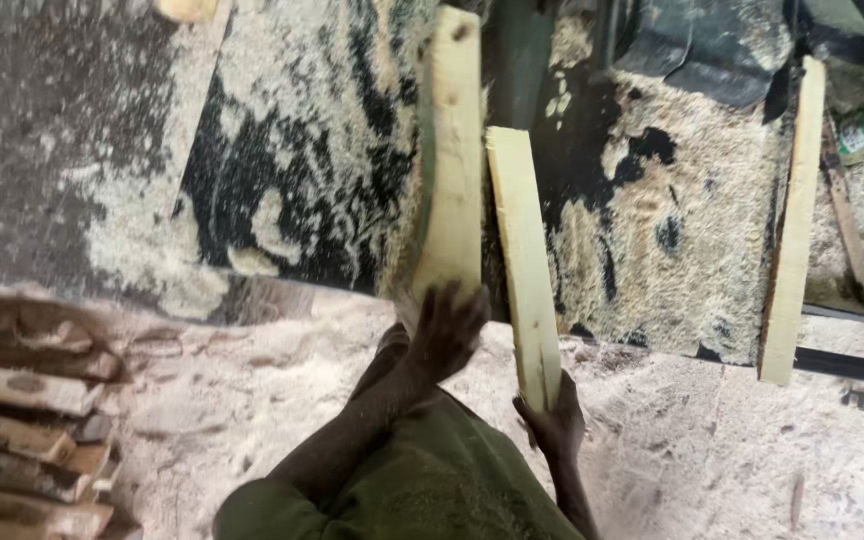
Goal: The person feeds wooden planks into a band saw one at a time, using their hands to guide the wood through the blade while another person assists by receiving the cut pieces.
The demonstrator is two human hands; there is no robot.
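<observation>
— Nearest us, the person's right hand (555, 420) is closed around the near end of a narrow pale sawn wooden slat (524, 265), which runs away from it toward twelve o'clock over the table edge. The left hand (447, 330) is spread open, fingers flat against the near end of a wider pale wooden plank (455, 160) just to the slat's nine o'clock; pressing, not gripping.

— What worries you?

— The two boards lie side by side with a dark slot between them, and I cannot tell what sits in that slot. If a blade runs there, I'd judge the open left hand too near the line: a slip on loose dust could carry the fingers forward. The slat is held only at one end, so it could twist or kick back.

— And around them?

— At eight o'clock, a stack of rough dark-edged timber offcuts (27, 430) crowds the sawdust-covered floor (712, 450), limiting a step back to the left. Farther off, the dark sawdust-strewn saw table (302, 150) is thick with shavings. At two o'clock another long pale wooden strip (792, 230) stands well apart along the table's right side.
</observation>
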